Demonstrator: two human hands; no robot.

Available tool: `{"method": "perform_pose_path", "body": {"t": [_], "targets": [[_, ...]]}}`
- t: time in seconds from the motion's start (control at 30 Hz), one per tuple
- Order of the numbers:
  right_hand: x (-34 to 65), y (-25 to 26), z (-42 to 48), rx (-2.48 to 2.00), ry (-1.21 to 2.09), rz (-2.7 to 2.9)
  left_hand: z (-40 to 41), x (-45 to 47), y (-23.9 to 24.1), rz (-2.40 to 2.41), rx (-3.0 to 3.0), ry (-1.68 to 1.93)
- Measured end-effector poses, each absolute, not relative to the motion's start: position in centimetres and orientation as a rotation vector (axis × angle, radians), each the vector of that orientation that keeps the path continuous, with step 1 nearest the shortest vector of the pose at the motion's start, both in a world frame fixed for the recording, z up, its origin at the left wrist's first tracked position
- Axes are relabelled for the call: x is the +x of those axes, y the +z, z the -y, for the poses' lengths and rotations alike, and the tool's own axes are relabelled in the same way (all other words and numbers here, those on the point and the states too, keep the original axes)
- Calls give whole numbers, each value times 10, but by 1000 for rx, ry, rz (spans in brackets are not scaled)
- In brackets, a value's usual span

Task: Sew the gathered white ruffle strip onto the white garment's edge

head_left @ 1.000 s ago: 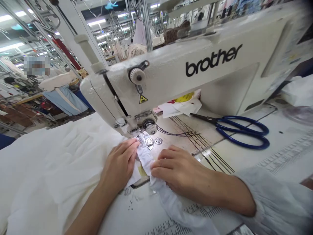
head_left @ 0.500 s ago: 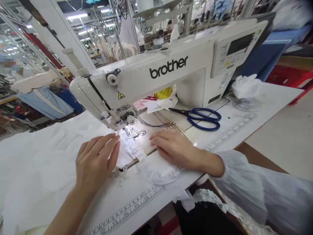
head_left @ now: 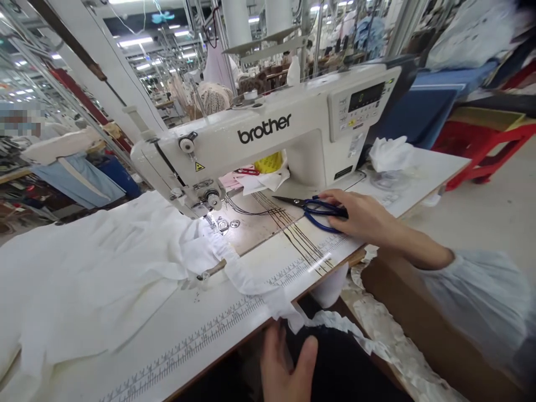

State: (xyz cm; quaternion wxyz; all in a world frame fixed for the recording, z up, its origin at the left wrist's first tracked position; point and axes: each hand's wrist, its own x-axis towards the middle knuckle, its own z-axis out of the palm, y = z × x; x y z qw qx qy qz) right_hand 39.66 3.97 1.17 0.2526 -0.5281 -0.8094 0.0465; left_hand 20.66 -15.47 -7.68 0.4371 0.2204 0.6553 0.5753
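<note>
My right hand [head_left: 360, 218] rests on the table to the right of the needle, its fingers closed over the blue handles of the scissors [head_left: 312, 209], whose blades point left. My left hand [head_left: 287, 363] is below the table's front edge, over my dark lap, with thumb and fingers apart just under the hanging end of the white gathered strip [head_left: 247, 279]. That strip runs from the presser foot [head_left: 211, 220] of the white Brother sewing machine [head_left: 293, 128] across the table and over its edge. A large white fabric [head_left: 104, 262] is spread to the left of the needle.
The sewing table [head_left: 188, 346] has ruler markings along its front. A crumpled white cloth [head_left: 389, 153] lies at the machine's right end. A brown box [head_left: 402, 296] with lace trim sits by my right knee. A red stand [head_left: 481, 151] is far right, and another person [head_left: 62, 151] works at left.
Both hands have left the strip at the needle. My right hand moved right onto the scissors, and my left hand dropped below the table edge. The view has pulled back.
</note>
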Motion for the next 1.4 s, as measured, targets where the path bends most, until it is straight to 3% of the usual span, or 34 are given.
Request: {"method": "perform_pose_path", "body": {"t": [0.17,0.47,0.7,0.9,1.4], "targets": [[393,9,-7,-1413,167,2126,143,216,-56,-1389,415,1369],[395,-9,63,-1383,338,1989,165,206,-44,-1389,184,1488],[373,-38,106,-1327,720,2049,178,168,-23,-1307,-1,1601],[351,-61,127,-1284,888,2035,188,142,-25,-1321,-75,1661],[320,-62,145,-1294,1141,1959,198,134,-38,-1391,-23,1735]]}}
